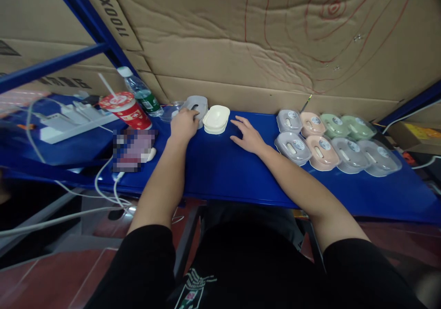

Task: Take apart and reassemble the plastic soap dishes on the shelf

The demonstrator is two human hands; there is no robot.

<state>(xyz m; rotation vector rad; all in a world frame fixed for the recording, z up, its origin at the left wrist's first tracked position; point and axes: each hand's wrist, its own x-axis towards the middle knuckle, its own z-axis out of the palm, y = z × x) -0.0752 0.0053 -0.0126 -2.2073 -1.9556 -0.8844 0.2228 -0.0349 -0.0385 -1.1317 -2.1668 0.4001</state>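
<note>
A small stack of cream plastic dishes [216, 117] sits on the blue table between my hands. My left hand [185, 124] reaches over the near left side of a grey plastic dish [200, 102], its fingers curled downward. A dark piece shows in that dish by the fingertips; what the fingers hold is hidden. Clear plastic pieces [168, 112] lie just left of this hand. To the right of the cream stack, my right hand [251, 135] is held with fingers spread and nothing in it, apart from the dishes.
Two rows of lidded boxes [323, 152] in grey, peach and green stand at right. On the left are a red cup with a straw [132, 116], a water bottle [144, 98], a pixelated item [134, 150], cables and a power strip [79, 124]. Cardboard [206, 37] walls the back.
</note>
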